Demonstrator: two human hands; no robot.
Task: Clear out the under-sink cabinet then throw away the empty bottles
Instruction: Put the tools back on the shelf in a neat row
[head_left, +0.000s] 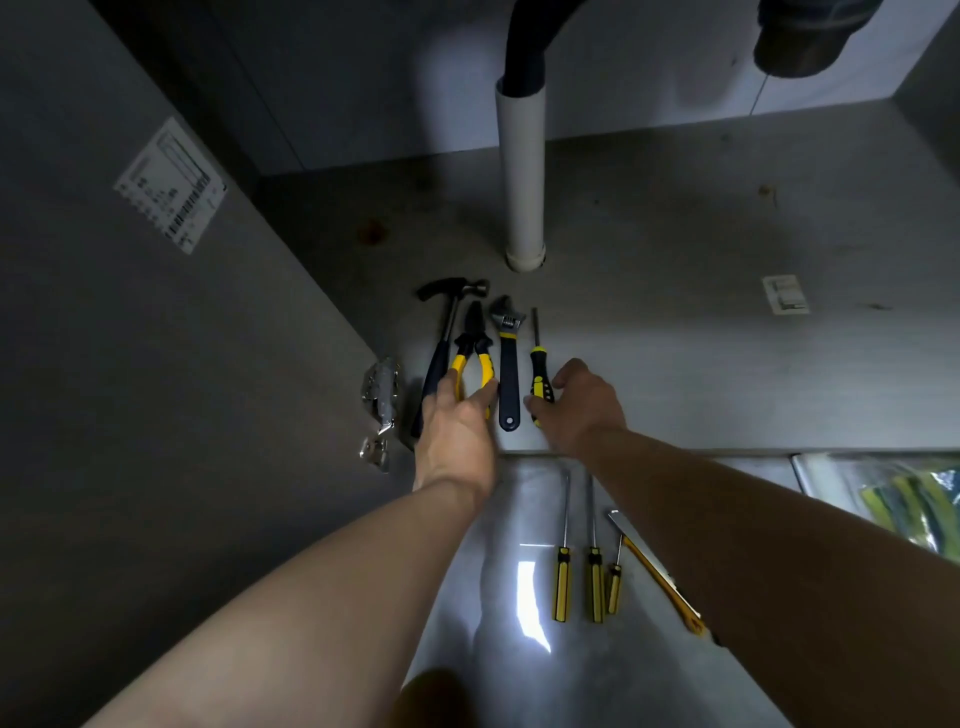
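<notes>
The left hand (457, 421) closed on the pliers (474, 349), the right hand (576, 402) on the screwdriver (540, 382); a hasty lift risked knocking the adjustable wrench (509, 364) between them

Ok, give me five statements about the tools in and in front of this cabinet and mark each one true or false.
1. The hammer lies leftmost in the row of tools on the cabinet floor. True.
2. The adjustable wrench lies between the pliers and the black-and-yellow screwdriver. True.
3. The left hand is on the wrench. False: its fingers are at the yellow pliers handles.
4. The white pipe lies flat among the tools. False: it stands upright behind them.
5. Three yellow-handled screwdrivers lie on the floor outside the cabinet. True.
</notes>
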